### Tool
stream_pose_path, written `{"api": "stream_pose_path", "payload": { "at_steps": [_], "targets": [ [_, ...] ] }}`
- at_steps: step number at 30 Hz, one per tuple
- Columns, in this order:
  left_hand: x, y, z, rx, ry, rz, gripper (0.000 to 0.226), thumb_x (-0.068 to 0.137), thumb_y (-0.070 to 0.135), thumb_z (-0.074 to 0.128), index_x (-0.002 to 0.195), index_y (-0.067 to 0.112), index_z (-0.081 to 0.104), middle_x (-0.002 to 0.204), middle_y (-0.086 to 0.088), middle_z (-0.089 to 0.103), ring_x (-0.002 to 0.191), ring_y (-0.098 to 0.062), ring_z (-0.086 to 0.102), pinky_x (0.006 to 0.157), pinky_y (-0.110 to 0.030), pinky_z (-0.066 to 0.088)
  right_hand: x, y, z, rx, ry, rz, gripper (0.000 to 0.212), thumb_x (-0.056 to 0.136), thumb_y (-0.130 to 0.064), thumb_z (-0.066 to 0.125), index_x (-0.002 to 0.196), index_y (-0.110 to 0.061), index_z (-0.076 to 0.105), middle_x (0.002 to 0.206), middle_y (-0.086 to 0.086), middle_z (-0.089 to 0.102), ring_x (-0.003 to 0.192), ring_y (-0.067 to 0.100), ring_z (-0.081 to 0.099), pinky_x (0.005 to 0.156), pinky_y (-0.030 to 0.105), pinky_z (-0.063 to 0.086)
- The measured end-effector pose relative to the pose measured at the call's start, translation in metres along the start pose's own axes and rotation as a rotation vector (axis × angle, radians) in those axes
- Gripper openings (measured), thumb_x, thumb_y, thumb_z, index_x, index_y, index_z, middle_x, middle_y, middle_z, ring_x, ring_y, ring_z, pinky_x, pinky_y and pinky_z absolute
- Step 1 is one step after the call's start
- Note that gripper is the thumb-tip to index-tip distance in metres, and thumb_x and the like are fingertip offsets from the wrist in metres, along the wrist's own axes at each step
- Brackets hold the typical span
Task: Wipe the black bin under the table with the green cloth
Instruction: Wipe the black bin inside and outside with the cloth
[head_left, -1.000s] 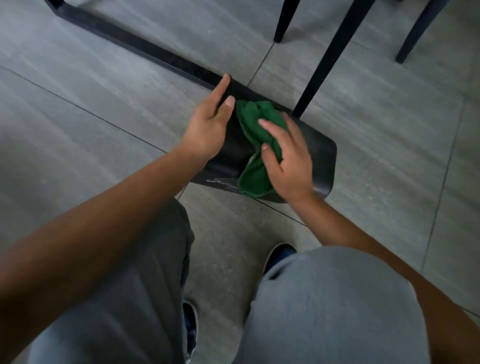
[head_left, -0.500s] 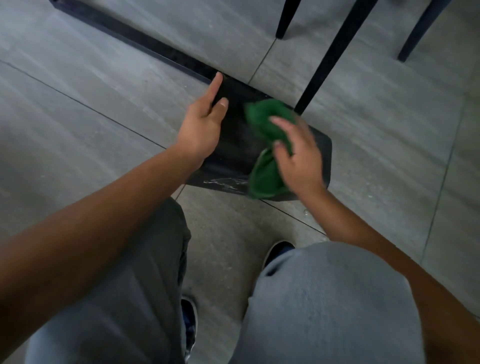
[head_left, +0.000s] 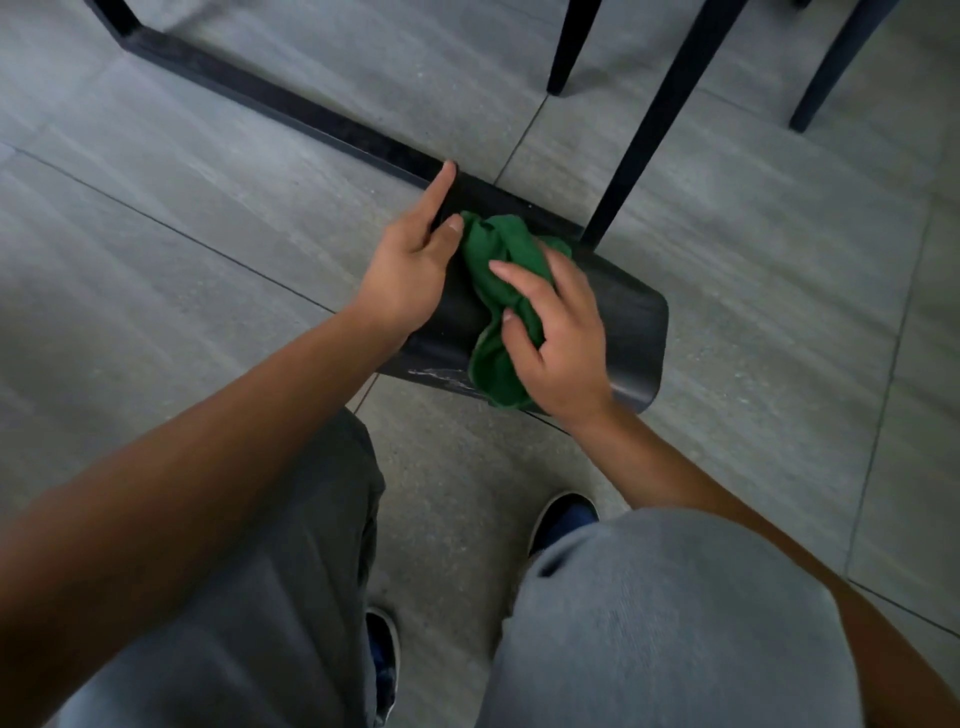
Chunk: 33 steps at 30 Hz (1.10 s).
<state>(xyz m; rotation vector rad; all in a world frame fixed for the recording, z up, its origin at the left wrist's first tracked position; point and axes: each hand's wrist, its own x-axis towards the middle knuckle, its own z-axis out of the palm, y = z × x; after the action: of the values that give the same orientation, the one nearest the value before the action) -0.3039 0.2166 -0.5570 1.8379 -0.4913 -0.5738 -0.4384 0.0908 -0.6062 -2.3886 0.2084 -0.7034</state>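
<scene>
The black bin (head_left: 631, 338) lies on its side on the grey tiled floor, its wall facing up. My left hand (head_left: 410, 270) grips its left edge, index finger stretched along the rim and thumb on the upper face. The crumpled green cloth (head_left: 501, 260) lies on the bin's middle. My right hand (head_left: 558, 332) presses it against the bin, fingers spread over it and thumb tucked into a fold. White scuff marks show on the bin's near edge, left of the cloth.
A black table frame bar (head_left: 270, 101) runs across the floor behind the bin. Thin black legs (head_left: 649, 124) stand just beyond it, one touching the bin's far side. My knees and shoes (head_left: 563, 519) fill the bottom of the view.
My right hand has slid the green cloth leftward across the bin, close to my left thumb. My left hand keeps its hold on the bin's edge.
</scene>
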Motion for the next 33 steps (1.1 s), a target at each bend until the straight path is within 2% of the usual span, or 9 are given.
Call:
{"api": "stream_pose_path", "payload": {
  "at_steps": [3, 5, 10, 15, 20, 24, 26, 30, 33],
  "targets": [
    [0.0, -0.001, 0.001, 0.03, -0.027, -0.034, 0.054, 0.11, 0.015, 0.042, 0.16, 0.02, 0.025, 0.163, 0.004, 0.029, 0.128, 0.018, 0.026, 0.105, 0.003, 0.025, 0.002, -0.005, -0.018, 0.133, 0.108, 0.227, 0.037, 0.083, 0.003, 0.064, 0.114, -0.015, 0.073, 0.126, 0.004, 0.068, 0.116, 0.01, 0.063, 0.105, 0.029, 0.05],
    [-0.001, -0.001, 0.005, 0.031, -0.038, -0.035, 0.054, 0.11, 0.015, 0.042, 0.161, 0.021, 0.025, 0.165, 0.002, 0.027, 0.141, 0.007, 0.022, 0.116, -0.009, 0.021, 0.015, 0.002, -0.037, 0.429, 0.215, 0.505, 0.036, 0.085, 0.008, 0.057, 0.107, -0.017, 0.07, 0.11, -0.005, 0.071, 0.089, -0.007, 0.066, 0.084, 0.017, 0.055],
    [-0.002, -0.005, 0.005, 0.009, -0.097, -0.052, 0.054, 0.11, 0.02, 0.038, 0.161, 0.026, 0.022, 0.163, 0.0, 0.035, 0.15, -0.02, 0.032, 0.124, -0.035, 0.024, 0.032, 0.042, -0.087, 1.377, 0.481, 0.869, 0.026, 0.094, -0.019, 0.039, 0.088, -0.015, 0.064, 0.085, 0.007, 0.066, 0.081, 0.024, 0.067, 0.079, 0.034, 0.057],
    [-0.003, -0.001, 0.002, 0.006, -0.091, -0.067, 0.053, 0.11, 0.022, 0.039, 0.16, 0.029, 0.025, 0.162, -0.002, 0.037, 0.15, -0.022, 0.033, 0.124, -0.046, 0.029, -0.011, 0.072, -0.065, 0.832, 0.501, 0.994, 0.017, 0.081, -0.024, 0.058, 0.081, -0.016, 0.072, 0.072, -0.008, 0.071, 0.071, 0.009, 0.067, 0.068, 0.023, 0.053],
    [-0.001, -0.002, 0.003, 0.043, -0.071, -0.069, 0.052, 0.111, 0.02, 0.038, 0.161, 0.028, 0.025, 0.163, 0.003, 0.033, 0.147, -0.008, 0.028, 0.12, -0.024, 0.023, -0.026, 0.079, -0.063, 0.041, 0.34, 0.801, 0.052, 0.095, -0.035, 0.055, 0.146, -0.023, 0.05, 0.15, -0.004, 0.051, 0.14, 0.013, 0.046, 0.119, 0.033, 0.034],
    [0.002, -0.005, 0.0, 0.031, -0.091, -0.051, 0.052, 0.11, 0.024, 0.039, 0.16, 0.031, 0.025, 0.164, 0.002, 0.034, 0.151, -0.02, 0.03, 0.125, -0.042, 0.026, -0.026, 0.067, -0.06, -0.083, 0.206, 0.621, 0.052, 0.103, -0.036, 0.053, 0.152, -0.021, 0.048, 0.165, 0.006, 0.036, 0.154, 0.021, 0.03, 0.126, 0.037, 0.024],
    [0.002, -0.005, 0.001, 0.039, -0.074, -0.059, 0.052, 0.11, 0.023, 0.039, 0.16, 0.031, 0.026, 0.164, 0.003, 0.032, 0.152, -0.017, 0.026, 0.126, -0.036, 0.021, -0.031, 0.067, -0.051, -0.088, 0.096, 0.679, 0.059, 0.104, -0.042, 0.053, 0.158, -0.021, 0.039, 0.17, 0.006, 0.028, 0.156, 0.022, 0.026, 0.125, 0.037, 0.023],
    [0.004, -0.006, -0.002, 0.087, -0.06, -0.043, 0.05, 0.111, 0.025, 0.037, 0.16, 0.031, 0.027, 0.165, 0.005, 0.03, 0.151, -0.011, 0.024, 0.116, -0.014, 0.018, -0.027, 0.079, -0.035, 0.024, 0.257, 0.949, 0.067, 0.101, -0.041, 0.055, 0.161, -0.018, 0.034, 0.159, 0.004, 0.045, 0.142, 0.024, 0.049, 0.106, 0.026, 0.034],
    [0.008, -0.006, -0.001, 0.063, -0.059, -0.034, 0.05, 0.111, 0.027, 0.037, 0.16, 0.03, 0.027, 0.164, 0.005, 0.031, 0.15, -0.01, 0.024, 0.113, -0.009, 0.019, -0.019, 0.076, -0.03, -0.06, 0.205, 0.872, 0.06, 0.103, -0.035, 0.054, 0.158, -0.016, 0.04, 0.16, 0.003, 0.045, 0.143, 0.022, 0.047, 0.106, 0.02, 0.027]
  ]
}}
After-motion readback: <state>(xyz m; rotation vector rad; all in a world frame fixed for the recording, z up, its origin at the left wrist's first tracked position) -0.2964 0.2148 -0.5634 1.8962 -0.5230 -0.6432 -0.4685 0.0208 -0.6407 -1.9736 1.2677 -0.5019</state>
